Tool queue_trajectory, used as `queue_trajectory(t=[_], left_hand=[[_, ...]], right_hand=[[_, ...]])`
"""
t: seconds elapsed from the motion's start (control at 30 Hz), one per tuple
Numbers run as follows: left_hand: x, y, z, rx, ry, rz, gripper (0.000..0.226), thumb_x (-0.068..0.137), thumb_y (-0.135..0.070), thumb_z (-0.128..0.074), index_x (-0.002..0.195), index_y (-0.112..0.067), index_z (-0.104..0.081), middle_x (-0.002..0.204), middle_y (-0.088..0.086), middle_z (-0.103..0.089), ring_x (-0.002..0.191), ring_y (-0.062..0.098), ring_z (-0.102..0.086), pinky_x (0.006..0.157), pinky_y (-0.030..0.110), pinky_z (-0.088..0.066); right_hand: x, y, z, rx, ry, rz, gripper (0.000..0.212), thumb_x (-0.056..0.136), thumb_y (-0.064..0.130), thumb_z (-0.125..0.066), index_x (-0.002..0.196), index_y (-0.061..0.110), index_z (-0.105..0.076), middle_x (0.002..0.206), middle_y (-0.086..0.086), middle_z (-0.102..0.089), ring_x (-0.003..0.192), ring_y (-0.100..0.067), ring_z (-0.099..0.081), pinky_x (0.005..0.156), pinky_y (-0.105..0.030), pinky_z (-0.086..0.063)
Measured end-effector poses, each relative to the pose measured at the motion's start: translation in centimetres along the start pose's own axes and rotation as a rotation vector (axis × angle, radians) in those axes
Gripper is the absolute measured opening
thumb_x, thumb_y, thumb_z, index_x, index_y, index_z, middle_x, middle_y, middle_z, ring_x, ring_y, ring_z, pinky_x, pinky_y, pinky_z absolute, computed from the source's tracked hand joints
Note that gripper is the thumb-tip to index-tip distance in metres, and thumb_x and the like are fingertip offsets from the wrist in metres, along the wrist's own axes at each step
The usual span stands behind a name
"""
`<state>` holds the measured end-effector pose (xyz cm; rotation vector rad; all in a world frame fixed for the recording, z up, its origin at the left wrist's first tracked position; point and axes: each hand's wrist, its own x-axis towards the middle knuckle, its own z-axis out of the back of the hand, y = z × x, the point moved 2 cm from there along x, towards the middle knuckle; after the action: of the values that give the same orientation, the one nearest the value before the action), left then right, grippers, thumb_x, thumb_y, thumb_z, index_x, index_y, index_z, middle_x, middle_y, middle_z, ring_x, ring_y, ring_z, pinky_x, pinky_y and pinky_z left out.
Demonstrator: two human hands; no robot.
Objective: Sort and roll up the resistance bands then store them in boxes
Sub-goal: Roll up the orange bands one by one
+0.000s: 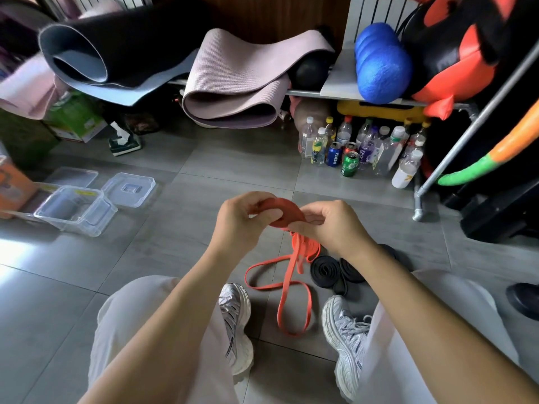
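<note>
Gripping the red band (287,212), my left hand (239,223) and right hand (326,228) both curl round its coil; its loose tail hangs below my fingers.

Grey tiled floor (180,176), with bright glare (17,249) at the left edge. Across the top, a metal shelf (335,83) stands before a dark wood wall (262,13); white vertical bars (376,13) at upper right.
</note>
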<state>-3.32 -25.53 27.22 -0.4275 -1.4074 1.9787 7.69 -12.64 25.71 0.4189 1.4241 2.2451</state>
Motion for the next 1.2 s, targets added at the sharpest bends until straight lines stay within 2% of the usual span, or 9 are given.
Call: queue_trajectory(t=[0.1, 0.17, 0.33, 0.4, 0.53, 0.73, 0.87, 1.07, 1.2], left_hand=[[-0.3, 0.2, 0.1, -0.412, 0.017, 0.105, 0.023, 0.072, -0.011, -0.070, 0.095, -0.013, -0.071, 0.088, 0.017, -0.067, 0.085, 0.029, -0.062, 0.083, 0.043, -0.051], [-0.5, 0.2, -0.3, -0.662, 0.085, 0.188, 0.034, 0.080, -0.006, -0.065, 0.110, 0.008, -0.059, 0.099, 0.023, -0.064, 0.094, 0.031, -0.061, 0.088, 0.037, -0.053], [-0.7, 0.2, -0.8, -0.931, 0.209, 0.360, 0.042, 0.085, -0.009, -0.053, 0.120, 0.013, -0.049, 0.115, 0.027, -0.058, 0.105, 0.031, -0.058, 0.095, 0.034, -0.049], [-0.6, 0.1, -0.7, -0.687, 0.191, 0.347, 0.030, 0.088, -0.006, -0.056, 0.117, 0.003, -0.055, 0.110, 0.019, -0.061, 0.100, 0.024, -0.059, 0.084, 0.027, -0.055], [-0.6, -0.1, -0.8, 0.201, 0.137, -0.076, 0.034, 0.079, -0.009, -0.071, 0.109, -0.022, -0.064, 0.104, -0.006, -0.061, 0.090, 0.008, -0.054, 0.067, 0.014, -0.040], [-0.7, 0.0, -1.3, 0.316, 0.109, -0.095, 0.020, 0.082, -0.007, -0.065, 0.096, -0.018, -0.071, 0.083, -0.013, -0.065, 0.083, 0.010, -0.061, 0.074, 0.017, -0.045], [-0.4, -0.2, -1.0, -0.012, 0.038, 0.000, 0.021, 0.080, -0.002, -0.066, 0.091, -0.019, -0.068, 0.077, -0.008, -0.065, 0.073, 0.014, -0.061, 0.071, 0.028, -0.050], [-0.8, -0.6, -0.9, -0.714, 0.058, 0.256, 0.027, 0.090, -0.004, -0.052, 0.115, 0.002, -0.057, 0.091, 0.011, -0.065, 0.079, 0.014, -0.064, 0.068, 0.021, -0.055], [-1.0, -0.9, -1.2, -0.760, 0.160, 0.302, 0.019, 0.093, -0.005, -0.049, 0.109, -0.006, -0.059, 0.094, 0.008, -0.066, 0.084, 0.015, -0.065, 0.075, 0.024, -0.056]], right_hand=[[0.1, 0.5, 0.1, 0.171, -0.011, 0.029, 0.024, 0.069, 0.009, -0.080, 0.081, 0.029, -0.072, 0.078, 0.005, -0.074, 0.078, -0.015, -0.071, 0.081, -0.035, -0.057], [0.1, 0.9, 0.3, 0.228, -0.032, 0.075, 0.026, 0.070, 0.008, -0.078, 0.079, 0.031, -0.070, 0.072, 0.014, -0.072, 0.073, -0.007, -0.069, 0.077, -0.025, -0.056], [-0.2, 1.3, 0.4, 0.217, -0.066, 0.109, 0.030, 0.072, 0.009, -0.076, 0.081, 0.037, -0.069, 0.073, 0.019, -0.071, 0.075, -0.004, -0.069, 0.078, -0.024, -0.055], [-0.2, 0.9, 0.6, 0.148, -0.082, 0.093, 0.028, 0.073, 0.010, -0.077, 0.080, 0.037, -0.072, 0.075, 0.014, -0.072, 0.077, -0.010, -0.070, 0.080, -0.036, -0.057], [-0.4, 0.1, 0.6, -0.144, -0.032, 0.073, 0.016, 0.075, 0.014, -0.077, 0.090, 0.020, -0.076, 0.078, -0.003, -0.074, 0.077, -0.023, -0.070, 0.075, -0.043, -0.055], [-1.0, 0.2, 0.6, -0.100, -0.017, 0.031, 0.017, 0.073, 0.020, -0.079, 0.089, 0.027, -0.075, 0.080, -0.006, -0.074, 0.077, -0.023, -0.071, 0.076, -0.046, -0.055], [-0.7, 0.1, 1.0, 0.018, -0.023, -0.013, 0.024, 0.071, 0.012, -0.080, 0.092, 0.021, -0.075, 0.084, -0.002, -0.075, 0.080, -0.014, -0.071, 0.085, -0.042, -0.055], [-0.7, 0.5, 0.9, 0.233, -0.024, -0.013, 0.025, 0.070, 0.005, -0.077, 0.084, 0.026, -0.072, 0.085, 0.000, -0.075, 0.075, -0.006, -0.069, 0.080, -0.025, -0.055], [-0.7, 0.5, 1.0, 0.232, -0.052, 0.021, 0.027, 0.073, 0.005, -0.075, 0.080, 0.031, -0.070, 0.071, 0.015, -0.072, 0.071, -0.004, -0.068, 0.079, -0.031, -0.057]])
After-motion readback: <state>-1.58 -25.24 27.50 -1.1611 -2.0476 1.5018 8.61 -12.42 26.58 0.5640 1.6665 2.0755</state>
